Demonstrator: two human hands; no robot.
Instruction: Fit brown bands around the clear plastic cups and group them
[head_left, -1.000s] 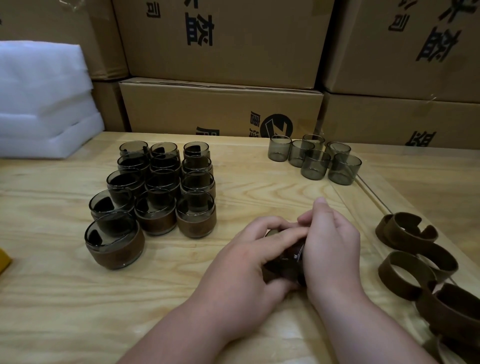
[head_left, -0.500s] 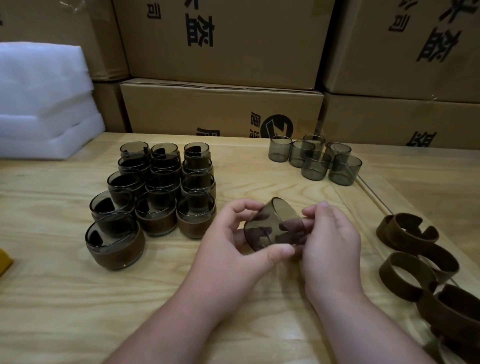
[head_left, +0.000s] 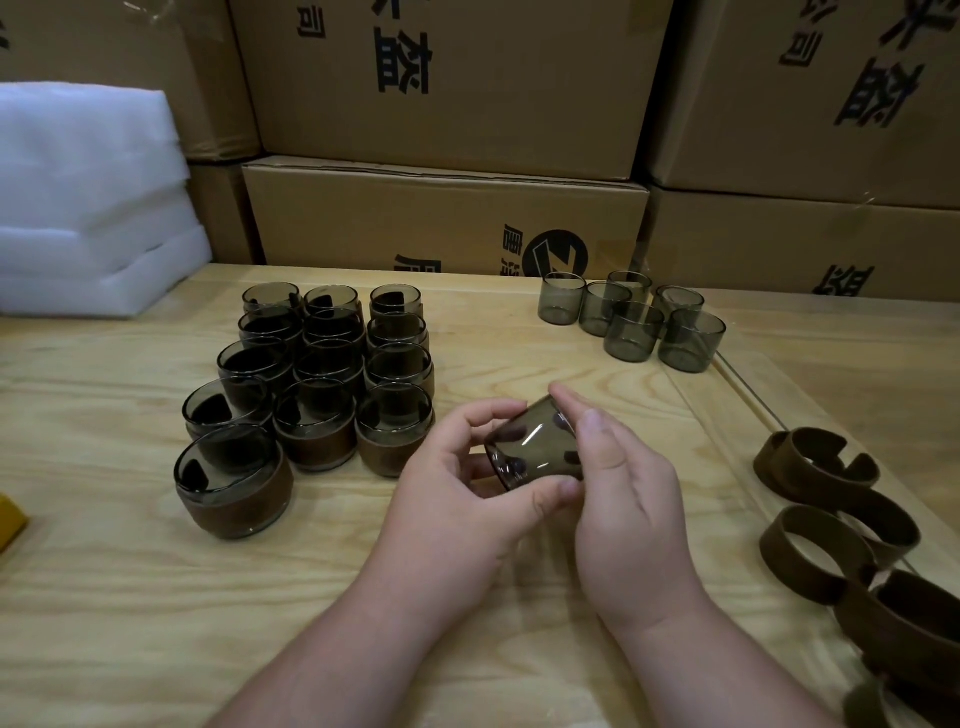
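Since half a sec ago the cup (head_left: 535, 447) has tipped further onto its side, and the right hand's fingers have slid up over its top. No band shows on it yet.

Far left edge of the table (head_left: 104, 623): white foam stack (head_left: 88, 202), plus a yellow bit (head_left: 10, 522) cut off by the frame.

Left-centre: banded cups (head_left: 311, 395), grouped in rows, touching.

Centre, just above the surface near the front: left hand (head_left: 457, 499) grips the cup, thumb at the near rim, fingers curled over the far side. Right hand (head_left: 623, 499) holds the other end, fingertips on the wall.

Back edge, right of centre: bare cups (head_left: 631, 319) in a cluster.

Right edge: loose brown bands (head_left: 831, 519), overlapping.

Handling, my guess: cup is light, thin-walled, smooth, prob slippery; stiff but could crack or flex if squeezed hard. Best held at rim and base, leaving the wall free for the band. Bands look soft, springy, split rings; spread at the gap and wrap on.
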